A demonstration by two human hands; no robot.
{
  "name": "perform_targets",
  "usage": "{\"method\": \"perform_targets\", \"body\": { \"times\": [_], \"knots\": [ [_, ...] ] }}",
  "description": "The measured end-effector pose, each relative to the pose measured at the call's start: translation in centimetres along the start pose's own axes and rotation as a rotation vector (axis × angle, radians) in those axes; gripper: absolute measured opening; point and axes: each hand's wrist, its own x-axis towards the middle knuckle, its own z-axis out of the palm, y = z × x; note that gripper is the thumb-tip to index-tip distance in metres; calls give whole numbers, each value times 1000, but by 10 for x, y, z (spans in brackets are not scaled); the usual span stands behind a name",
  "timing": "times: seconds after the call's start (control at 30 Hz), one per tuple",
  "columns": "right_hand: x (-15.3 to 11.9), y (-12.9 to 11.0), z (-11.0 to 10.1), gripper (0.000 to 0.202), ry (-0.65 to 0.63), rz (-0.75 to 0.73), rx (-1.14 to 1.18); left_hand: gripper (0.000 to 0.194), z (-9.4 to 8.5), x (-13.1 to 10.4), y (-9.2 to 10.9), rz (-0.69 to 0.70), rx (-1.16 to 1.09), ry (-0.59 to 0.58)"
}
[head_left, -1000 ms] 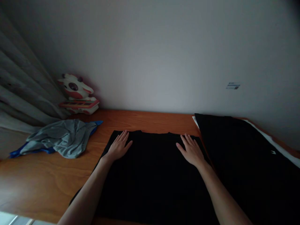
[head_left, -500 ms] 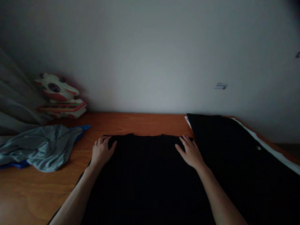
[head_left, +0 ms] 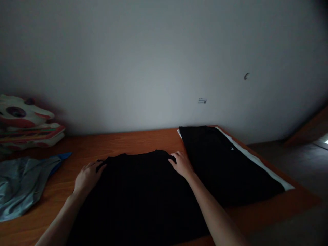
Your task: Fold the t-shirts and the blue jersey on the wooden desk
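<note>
A black garment (head_left: 143,194) lies spread on the wooden table, its upper edge facing the wall. At its upper left corner, my left hand (head_left: 89,176) has thumb and fingers curled on the fabric, which bunches up a little there. My right hand (head_left: 181,164) is at the upper right corner, thumb and fingers closed on the cloth. Right beside it lies another black garment (head_left: 217,167) with a small white mark, on top of a white cloth (head_left: 263,164).
On the left are a crumpled grey cloth (head_left: 22,184) with a blue piece (head_left: 60,160) and a cow-shaped toy keyboard (head_left: 28,123). The table (head_left: 123,140) meets a wall at the back; its right edge drops to the floor.
The view has turned to the right. Both hands have gone from lying on the garment to gripping its upper corners, and its top edge is now slightly raised and wrinkled.
</note>
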Motion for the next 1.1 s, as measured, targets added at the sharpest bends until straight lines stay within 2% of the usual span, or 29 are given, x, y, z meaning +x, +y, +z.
{"method": "perform_targets", "body": {
  "times": [0.1, 0.17, 0.23, 0.37, 0.47, 0.57, 0.63, 0.7, 0.8, 0.87, 0.9, 0.93, 1.0, 1.03, 1.1],
  "knots": [
    [-8, -1, -19, 18, -42, -36, -28, 45, -11, 6, 3, -96, 3, -79],
    [-17, -2, -31, 17, -49, -46, -47, 44, -18, 10, 8, -130, -38, -79],
    [-29, -3, -43, 21, -22, -30, -53, 39, -26, 14, 19, -169, -174, -59],
    [-67, 0, -70, 26, 144, -8, -7, 33, -44, 18, 60, -293, -496, 6],
    [-101, 8, -100, 27, 279, -39, -14, 35, -61, 30, 106, -234, -585, 92],
    [-127, 21, -135, 30, 376, -1, -90, 39, -76, 62, 171, -100, -677, 121],
    [-134, 35, -161, 32, 412, 76, -171, 39, -82, 95, 228, 21, -679, 94],
    [-132, 53, -185, 32, 404, 201, -270, 36, -80, 131, 293, 148, -706, 99],
    [-118, 90, -215, 32, 279, 479, -414, 38, -68, 171, 393, 376, -908, 117],
    [-109, 118, -226, 32, 139, 684, -465, 53, -55, 177, 444, 532, -981, 25],
    [-107, 132, -228, 31, 73, 763, -478, 58, -49, 171, 462, 619, -960, -69],
    [-106, 144, -228, 32, 21, 821, -494, 58, -42, 162, 473, 708, -915, -153],
    [-110, 163, -220, 36, -46, 860, -527, 47, -29, 131, 475, 915, -797, -253],
    [-114, 168, -214, 40, -64, 850, -538, 41, -23, 113, 466, 1020, -733, -284],
    [-120, 170, -199, 42, -91, 792, -540, 35, -8, 74, 433, 1166, -607, -357]
  ]
}}
